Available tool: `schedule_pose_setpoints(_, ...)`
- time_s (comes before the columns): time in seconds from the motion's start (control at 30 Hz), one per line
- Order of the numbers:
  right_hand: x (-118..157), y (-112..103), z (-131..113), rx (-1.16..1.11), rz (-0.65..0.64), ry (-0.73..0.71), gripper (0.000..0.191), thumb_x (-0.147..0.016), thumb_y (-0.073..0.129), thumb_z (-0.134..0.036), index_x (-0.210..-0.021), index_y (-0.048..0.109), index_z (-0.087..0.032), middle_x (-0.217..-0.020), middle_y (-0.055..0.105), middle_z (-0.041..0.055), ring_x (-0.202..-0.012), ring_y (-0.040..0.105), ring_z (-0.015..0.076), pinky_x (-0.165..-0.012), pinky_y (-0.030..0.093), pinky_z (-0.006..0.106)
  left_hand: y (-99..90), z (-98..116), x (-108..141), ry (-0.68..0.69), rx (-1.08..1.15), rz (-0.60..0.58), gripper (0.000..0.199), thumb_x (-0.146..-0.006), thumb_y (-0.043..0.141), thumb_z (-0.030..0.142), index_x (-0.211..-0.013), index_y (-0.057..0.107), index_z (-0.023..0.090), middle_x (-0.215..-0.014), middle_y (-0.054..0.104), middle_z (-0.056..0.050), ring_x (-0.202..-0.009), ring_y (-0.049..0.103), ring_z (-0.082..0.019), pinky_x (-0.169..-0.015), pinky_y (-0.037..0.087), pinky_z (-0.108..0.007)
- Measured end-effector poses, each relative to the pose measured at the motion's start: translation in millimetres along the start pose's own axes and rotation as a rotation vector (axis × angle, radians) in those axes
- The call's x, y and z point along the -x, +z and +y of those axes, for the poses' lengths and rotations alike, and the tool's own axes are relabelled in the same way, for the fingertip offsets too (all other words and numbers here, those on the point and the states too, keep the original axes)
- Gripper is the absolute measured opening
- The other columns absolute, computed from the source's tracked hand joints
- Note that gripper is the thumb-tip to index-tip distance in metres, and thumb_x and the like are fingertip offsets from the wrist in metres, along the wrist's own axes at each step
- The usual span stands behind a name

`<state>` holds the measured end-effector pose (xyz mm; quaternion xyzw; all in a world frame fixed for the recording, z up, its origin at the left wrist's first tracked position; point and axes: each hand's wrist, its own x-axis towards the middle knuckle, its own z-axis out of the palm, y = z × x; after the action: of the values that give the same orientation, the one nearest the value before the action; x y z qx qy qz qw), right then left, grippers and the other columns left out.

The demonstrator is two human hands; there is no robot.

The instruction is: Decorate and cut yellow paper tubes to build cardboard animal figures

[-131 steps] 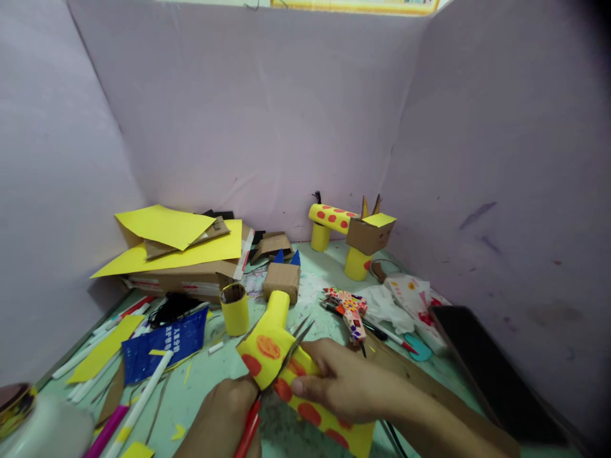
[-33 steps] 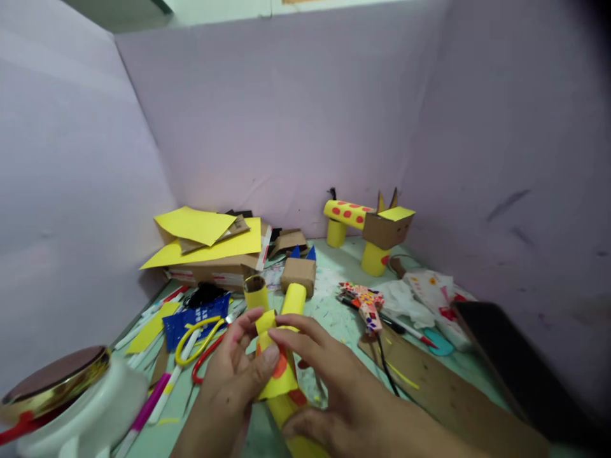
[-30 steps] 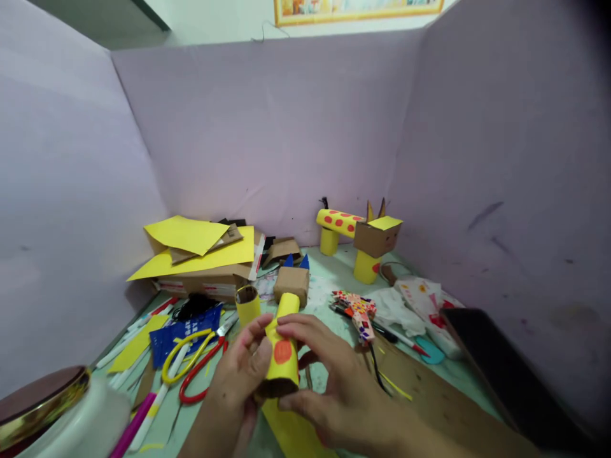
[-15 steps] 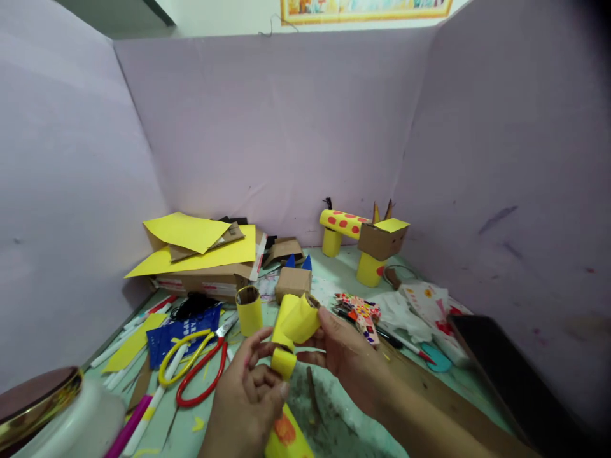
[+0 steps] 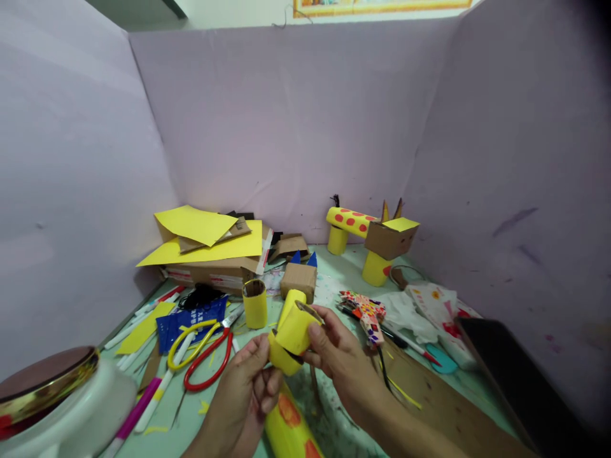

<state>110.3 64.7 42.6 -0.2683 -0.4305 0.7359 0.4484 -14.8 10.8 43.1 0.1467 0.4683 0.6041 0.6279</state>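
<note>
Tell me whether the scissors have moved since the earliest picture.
Yes: the scissors have moved left, from clear of the blue packet, on its right, to overlapping it in this view.

Soft light leaves the left wall (image 5: 71, 159) paler than the dim right wall (image 5: 520, 146). The upper right corner fades to black; the jar (image 5: 102, 404) looks stretched near the edge.

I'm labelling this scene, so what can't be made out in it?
In the head view:
Short yellow tube: far side turned away, part covered by the right hand.
Spotted tube: near end cut off by the bottom edge.
White container: cut off by the left edge.
Wall picture: cut off by the top edge.
Blue packet: print too small to read.
</note>
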Motion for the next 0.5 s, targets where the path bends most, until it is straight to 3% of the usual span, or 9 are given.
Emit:
schedule_pose_setpoints(0.1, 0.4, -0.8, 2.0, 0.092, 0.014, -0.005, 0.047, -0.068, 0.073, -0.042, -0.102, 0.049, -0.019, -0.077, 0.062, -0.0010, -0.074, 0.061, 0.0154, -0.069, 0.048, 0.028, -0.8, -1.0, 0.7, 0.055, -0.020, -0.029, 0.022, -0.077, 0.060, 0.027, -0.091, 0.044, 0.019, -0.046, 0.047, 0.007, -0.037, 0.037, -0.004, -0.036, 0.026, -0.011)
schedule_pose_setpoints(0.23, -0.4, -3.9, 1.3, 0.156, 0.036, -0.042, 0.041, -0.066, 0.074, -0.038, -0.093, 0.048, -0.019, -0.080, 0.064, -0.0003, -0.073, 0.061, 0.0152, -0.066, 0.048, 0.027, -3.7, -7.5, -1.0, 0.284, -0.109, -0.111, 0.057, -0.063, 0.071, 0.021, -0.109, 0.039, 0.018, -0.071, 0.062, 0.001, -0.046, 0.049, -0.006, -0.039, 0.035, -0.015)
schedule_pose_setpoints(0.37, 2.1, -1.6, 2.4, 0.155, 0.043, -0.031, 0.041, -0.066, 0.074, -0.036, -0.090, 0.045, -0.020, -0.079, 0.064, -0.0009, -0.070, 0.062, 0.0146, -0.062, 0.049, 0.027, -4.7, -19.4, -1.4, 0.319, -0.323, -0.117, 0.073, -0.062, 0.071, 0.021, -0.124, 0.033, 0.018, -0.070, 0.062, 0.001, -0.043, 0.049, -0.007, -0.039, 0.036, -0.017)
schedule_pose_setpoints(0.43, 4.6, 0.4, 3.8, 0.178, 0.056, -0.005, 0.042, -0.065, 0.075, -0.036, -0.090, 0.044, -0.020, -0.077, 0.064, -0.0012, -0.069, 0.062, 0.0148, -0.061, 0.050, 0.027, -3.2, -23.9, -0.3, 0.349, -0.409, -0.069, 0.073, -0.065, 0.067, 0.020, -0.129, 0.032, 0.019, -0.084, 0.066, -0.004, -0.064, 0.062, -0.015, -0.055, 0.048, -0.024)
schedule_pose_setpoints(0.5, 6.6, 1.5, 5.0, 0.202, 0.053, 0.004, 0.042, -0.066, 0.075, -0.034, -0.091, 0.044, -0.021, -0.077, 0.064, -0.0015, -0.068, 0.063, 0.0148, -0.061, 0.050, 0.027, -0.9, -25.8, 0.7, 0.414, -0.428, -0.024, 0.070, -0.064, 0.065, 0.018, -0.128, 0.036, 0.019, -0.113, 0.061, -0.011, -0.098, 0.061, -0.024, -0.080, 0.049, -0.032)
